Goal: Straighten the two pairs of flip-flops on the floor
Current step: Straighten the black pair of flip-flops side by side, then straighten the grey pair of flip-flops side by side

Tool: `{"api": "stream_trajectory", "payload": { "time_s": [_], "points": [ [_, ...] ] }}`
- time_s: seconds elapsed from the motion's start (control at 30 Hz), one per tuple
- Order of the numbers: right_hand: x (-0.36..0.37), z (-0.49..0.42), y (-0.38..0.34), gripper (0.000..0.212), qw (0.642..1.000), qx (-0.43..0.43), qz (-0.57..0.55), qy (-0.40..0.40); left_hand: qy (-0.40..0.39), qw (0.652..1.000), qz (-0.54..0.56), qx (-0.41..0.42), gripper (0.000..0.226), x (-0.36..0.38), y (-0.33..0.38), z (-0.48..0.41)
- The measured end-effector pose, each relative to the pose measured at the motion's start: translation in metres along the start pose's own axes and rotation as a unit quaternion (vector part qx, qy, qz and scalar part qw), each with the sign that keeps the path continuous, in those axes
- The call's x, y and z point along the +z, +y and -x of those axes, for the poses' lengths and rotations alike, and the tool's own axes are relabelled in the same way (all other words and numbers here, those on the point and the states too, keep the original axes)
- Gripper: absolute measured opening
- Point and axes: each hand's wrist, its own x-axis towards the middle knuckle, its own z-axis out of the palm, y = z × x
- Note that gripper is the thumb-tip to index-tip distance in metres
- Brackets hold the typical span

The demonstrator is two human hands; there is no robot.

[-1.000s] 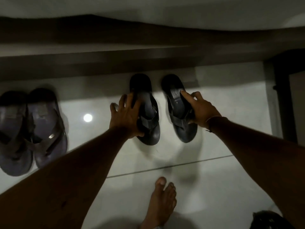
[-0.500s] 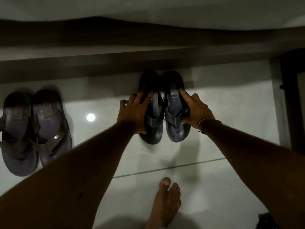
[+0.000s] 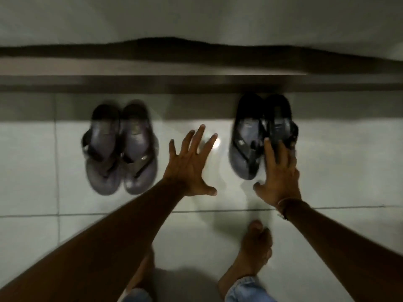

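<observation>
Two pairs of dark flip-flops lie on the pale tiled floor, heels toward the step. The greyish pair (image 3: 121, 147) sits side by side at the left, blurred. The black pair (image 3: 250, 136) lies side by side at the right, touching each other. My left hand (image 3: 189, 164) hovers with fingers spread over the bare floor between the two pairs, holding nothing. My right hand (image 3: 278, 171) lies flat with spread fingers on the toe end of the right black flip-flop, covering its front; I cannot tell whether it presses or grips.
A dark step or ledge (image 3: 196, 83) runs across just behind the heels. A tile joint (image 3: 32, 215) crosses the floor near me. My bare right foot (image 3: 253, 253) and jeans hem stand below the black pair. A lamp glare (image 3: 214, 144) shines on the floor.
My left hand has let go of the left black flip-flop and moved left, fingers spread. The black pair now lies together. The view has shifted, bringing both pairs nearer the middle.
</observation>
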Motion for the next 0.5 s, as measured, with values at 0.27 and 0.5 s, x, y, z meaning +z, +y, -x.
{"api": "stream_trajectory", "payload": {
  "time_s": [0.27,0.5],
  "points": [
    [0.073,0.008,-0.222,0.126,0.98,-0.134,-0.075,-0.124,0.038,0.974,0.032,-0.219,0.165,-0.024,-0.208,0.124],
    [0.099,-0.031,-0.295,0.14,0.978,-0.13,-0.006,-0.165,-0.031,0.973,0.056,-0.221,0.162,-0.035,-0.285,0.114]
  ]
}}
